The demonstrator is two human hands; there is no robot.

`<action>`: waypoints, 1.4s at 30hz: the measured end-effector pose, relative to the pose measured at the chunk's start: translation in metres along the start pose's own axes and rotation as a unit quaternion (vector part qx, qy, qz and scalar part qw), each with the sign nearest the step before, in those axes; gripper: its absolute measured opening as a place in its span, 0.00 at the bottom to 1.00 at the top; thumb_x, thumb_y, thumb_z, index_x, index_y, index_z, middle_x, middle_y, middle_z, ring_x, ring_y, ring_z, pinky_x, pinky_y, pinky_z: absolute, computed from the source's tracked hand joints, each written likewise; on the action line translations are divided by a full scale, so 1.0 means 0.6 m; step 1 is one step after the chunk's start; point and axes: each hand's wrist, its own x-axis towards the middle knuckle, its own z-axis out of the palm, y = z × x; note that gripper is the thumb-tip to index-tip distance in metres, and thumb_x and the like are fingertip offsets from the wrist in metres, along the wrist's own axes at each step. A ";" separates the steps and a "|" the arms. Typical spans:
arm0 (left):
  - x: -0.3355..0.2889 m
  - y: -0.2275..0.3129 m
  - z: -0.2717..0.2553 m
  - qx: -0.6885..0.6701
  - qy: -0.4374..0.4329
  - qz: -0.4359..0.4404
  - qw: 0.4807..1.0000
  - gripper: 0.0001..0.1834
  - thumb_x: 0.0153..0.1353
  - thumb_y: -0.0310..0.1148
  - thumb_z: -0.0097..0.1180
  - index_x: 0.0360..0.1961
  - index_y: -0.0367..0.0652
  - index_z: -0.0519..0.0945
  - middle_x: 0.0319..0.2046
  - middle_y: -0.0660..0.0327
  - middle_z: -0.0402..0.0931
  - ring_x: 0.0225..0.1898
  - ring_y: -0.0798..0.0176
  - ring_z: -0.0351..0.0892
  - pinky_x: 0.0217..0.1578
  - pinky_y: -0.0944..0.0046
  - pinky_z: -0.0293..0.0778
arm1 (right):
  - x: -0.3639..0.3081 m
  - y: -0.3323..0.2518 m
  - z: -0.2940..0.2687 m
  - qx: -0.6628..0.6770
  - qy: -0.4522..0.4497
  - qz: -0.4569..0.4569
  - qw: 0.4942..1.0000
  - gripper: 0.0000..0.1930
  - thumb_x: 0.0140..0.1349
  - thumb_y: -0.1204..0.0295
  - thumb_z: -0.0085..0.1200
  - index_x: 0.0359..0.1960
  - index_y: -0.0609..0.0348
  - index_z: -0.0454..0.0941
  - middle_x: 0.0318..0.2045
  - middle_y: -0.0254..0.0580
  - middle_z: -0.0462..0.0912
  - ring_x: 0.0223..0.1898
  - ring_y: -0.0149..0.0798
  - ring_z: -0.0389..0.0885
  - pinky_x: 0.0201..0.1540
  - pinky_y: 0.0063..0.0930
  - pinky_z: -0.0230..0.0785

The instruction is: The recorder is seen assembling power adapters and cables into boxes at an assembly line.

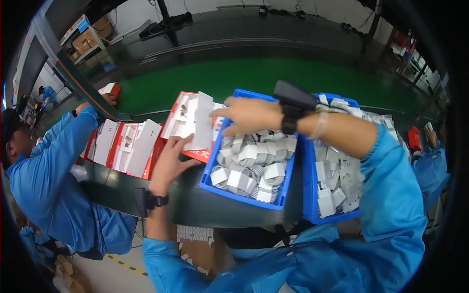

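An opened red box (180,117) with a white inner tray and a raised white flap (202,122) lies at the centre left of the bench. At its near edge is my left hand (171,161), with thumb and forefinger spread apart against the box. My right hand (254,115) reaches left over the far end of a blue bin (244,198), its fingers stretched toward the flap and nothing visible in them. I cannot tell whether those fingertips touch the flap. White cables in paper wraps (242,180) fill that bin.
A second blue bin (309,195) on the right holds small white pieces, under my right forearm. More opened red boxes (129,146) stand to the left, beside a co-worker in a blue sleeve (58,166). A green belt (234,75) runs behind. Another person (432,166) works at far right.
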 end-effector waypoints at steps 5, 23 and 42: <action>0.003 -0.005 0.040 0.008 0.088 0.003 0.996 0.34 0.51 0.40 0.70 0.60 0.46 0.72 0.49 0.51 0.68 0.47 0.47 0.76 0.45 0.54 0.75 | 0.064 -0.029 0.036 -0.048 -0.089 0.032 0.994 0.32 0.59 0.48 0.56 0.60 0.52 0.71 0.47 0.55 0.77 0.49 0.54 0.78 0.50 0.45 0.71; 0.385 0.040 0.094 0.081 0.050 0.017 0.995 0.29 0.53 0.45 0.68 0.50 0.38 0.75 0.43 0.45 0.74 0.42 0.43 0.78 0.45 0.54 0.75 | -0.237 0.176 -0.185 -0.081 0.051 0.152 0.984 0.20 0.61 0.59 0.53 0.48 0.61 0.79 0.46 0.50 0.80 0.51 0.50 0.77 0.54 0.40 0.69; 0.466 0.103 0.134 0.195 -0.015 0.108 0.975 0.25 0.61 0.38 0.58 0.61 0.54 0.74 0.54 0.52 0.71 0.56 0.44 0.69 0.56 0.52 0.70 | -0.494 0.217 -0.191 -0.026 0.110 0.179 0.977 0.19 0.61 0.58 0.54 0.44 0.61 0.81 0.43 0.49 0.82 0.46 0.50 0.80 0.50 0.40 0.72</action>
